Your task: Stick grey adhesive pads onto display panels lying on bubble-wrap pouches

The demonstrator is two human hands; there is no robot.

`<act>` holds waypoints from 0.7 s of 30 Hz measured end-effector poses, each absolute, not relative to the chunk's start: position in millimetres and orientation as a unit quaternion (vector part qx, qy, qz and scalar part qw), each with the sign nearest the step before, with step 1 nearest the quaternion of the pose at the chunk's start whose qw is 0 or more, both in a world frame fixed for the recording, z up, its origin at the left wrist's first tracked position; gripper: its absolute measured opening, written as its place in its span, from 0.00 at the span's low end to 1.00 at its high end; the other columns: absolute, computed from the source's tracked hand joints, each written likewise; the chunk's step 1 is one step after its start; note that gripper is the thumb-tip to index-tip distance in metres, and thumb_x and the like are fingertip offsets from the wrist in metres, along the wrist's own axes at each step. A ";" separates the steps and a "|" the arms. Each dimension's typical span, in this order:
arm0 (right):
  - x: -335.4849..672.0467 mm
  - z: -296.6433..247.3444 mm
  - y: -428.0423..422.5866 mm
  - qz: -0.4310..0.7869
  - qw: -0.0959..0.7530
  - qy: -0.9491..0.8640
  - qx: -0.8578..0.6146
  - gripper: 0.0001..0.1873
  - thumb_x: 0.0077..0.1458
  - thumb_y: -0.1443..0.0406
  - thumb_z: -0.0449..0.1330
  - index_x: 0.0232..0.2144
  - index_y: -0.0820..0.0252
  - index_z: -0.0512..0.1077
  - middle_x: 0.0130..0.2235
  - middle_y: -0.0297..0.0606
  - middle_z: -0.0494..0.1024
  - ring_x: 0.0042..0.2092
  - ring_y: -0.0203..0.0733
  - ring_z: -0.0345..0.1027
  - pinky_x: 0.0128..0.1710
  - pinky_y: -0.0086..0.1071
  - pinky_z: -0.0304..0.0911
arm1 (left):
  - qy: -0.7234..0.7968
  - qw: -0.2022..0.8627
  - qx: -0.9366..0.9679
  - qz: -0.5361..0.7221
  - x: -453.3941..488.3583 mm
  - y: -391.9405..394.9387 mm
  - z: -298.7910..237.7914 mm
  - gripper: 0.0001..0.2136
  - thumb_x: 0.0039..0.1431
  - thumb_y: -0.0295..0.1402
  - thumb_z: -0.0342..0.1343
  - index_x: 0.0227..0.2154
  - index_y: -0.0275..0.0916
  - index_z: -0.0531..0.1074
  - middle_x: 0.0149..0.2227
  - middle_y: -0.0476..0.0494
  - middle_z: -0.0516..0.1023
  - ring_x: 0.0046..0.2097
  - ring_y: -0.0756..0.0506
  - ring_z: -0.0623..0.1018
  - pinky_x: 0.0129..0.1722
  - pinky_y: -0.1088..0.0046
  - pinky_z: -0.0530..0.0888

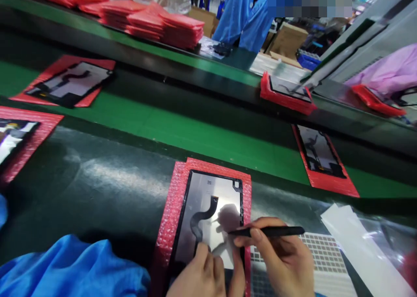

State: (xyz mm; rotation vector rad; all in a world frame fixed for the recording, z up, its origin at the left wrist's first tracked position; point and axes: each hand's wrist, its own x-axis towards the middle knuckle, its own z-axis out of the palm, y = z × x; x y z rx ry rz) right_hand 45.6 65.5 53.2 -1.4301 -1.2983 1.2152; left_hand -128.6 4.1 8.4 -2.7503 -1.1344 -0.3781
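In the head view a tablet-sized display panel (224, 186) lies back side up on red bubble-wrap pouches (166, 219) in front of me. A dark, curving flex cable (195, 221) runs across its silvery back. My left hand (205, 273) rests on the panel's near part, fingers curled by the cable's lower end; what they pinch, if anything, is hidden. Between the thumb and fingers of my right hand (280, 253) is a slim pair of black tweezers (276, 231). Its tip points left, over the panel near its right edge.
A green conveyor belt (169, 125) crosses beyond the bench, carrying a panel (81, 77) at left and another panel (321, 151) at right. Red pouch stacks (182, 28) line the far ledge. A white grid tray (325, 253) and white sheets (361, 245) lie right. A blue-clothed person (244, 14) stands opposite.
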 end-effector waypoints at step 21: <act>-30.7 25.4 116.4 0.532 0.354 -0.542 -0.545 0.11 0.59 0.55 0.70 0.35 0.54 0.77 0.31 0.42 0.89 0.31 0.52 0.86 0.30 0.34 0.84 | -0.380 0.016 -0.918 -0.109 -159.2 30.9 -20.5 0.15 0.70 0.32 0.53 0.56 0.34 0.70 0.20 0.53 0.77 0.19 0.47 0.71 0.50 0.53 0.71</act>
